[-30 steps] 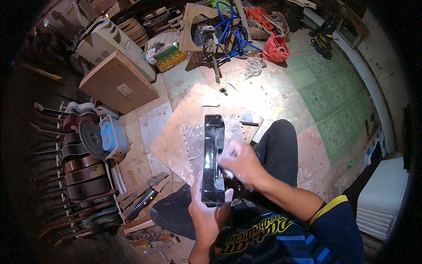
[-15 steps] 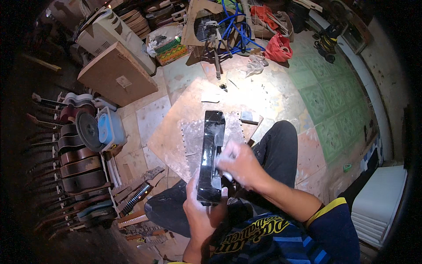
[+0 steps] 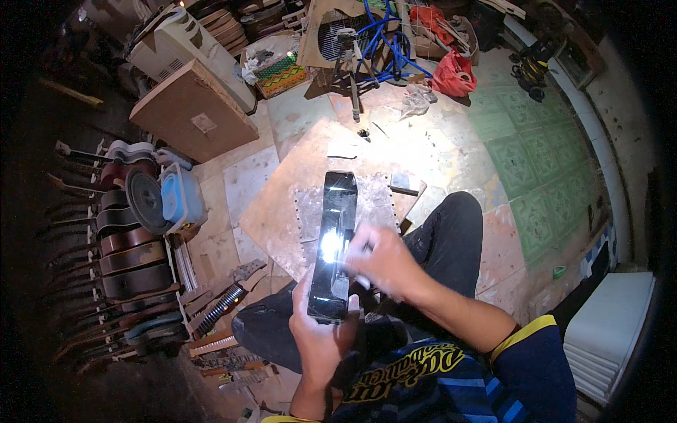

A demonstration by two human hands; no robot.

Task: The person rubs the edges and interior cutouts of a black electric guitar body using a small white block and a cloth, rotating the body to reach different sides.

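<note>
A long, glossy black box-shaped piece (image 3: 337, 204) stands out in front of me, with a bright glare on its middle and dull patches along its right side. My left hand (image 3: 319, 330) is wrapped round its near end, thumb on the right side. At the piece's right edge is my right hand (image 3: 381, 264), fingers curled and whitened with dust. What those fingers hold, if anything, is hidden and blurred. Beneath lies a dusty grey mat (image 3: 370, 208) on a brown board (image 3: 271, 208).
A small dark block (image 3: 405, 183) lies at the board's right. Several guitars (image 3: 134, 271) hang in a row at left beside a blue container (image 3: 178, 199). A brown panel (image 3: 194, 113) leans behind. Blue hose (image 3: 386, 49) and a red bag (image 3: 453, 74) lie at the back.
The black piece has tilted, so a bright glare now shows on its face. My right hand has shifted slightly along its right edge; my left hand keeps its hold.
</note>
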